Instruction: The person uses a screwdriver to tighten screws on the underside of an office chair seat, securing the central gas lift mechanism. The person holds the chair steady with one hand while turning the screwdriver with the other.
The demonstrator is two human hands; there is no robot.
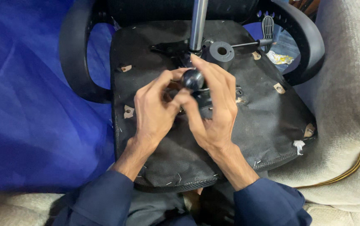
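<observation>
An office chair lies upside down in front of me, its black fabric seat underside point(268, 121) facing up. Both my hands meet at the metal mechanism in the middle of the seat. My left hand point(153, 111) pinches a round black knob point(193, 78) with thumb and fingers. My right hand point(213, 106) grips the same knob from the other side, fingers stretched over the mechanism plate point(169, 48). A chrome gas-lift column point(198, 23) rises from the plate just behind the knob. Beside it sits a dark grey cylindrical sleeve point(221, 52).
A black lever with a paddle handle point(267, 29) sticks out to the right of the column. Black armrests curve at the left point(73, 54) and right point(307, 42). A blue sheet point(29, 96) lies at the left, a beige cushion point(347, 96) at the right.
</observation>
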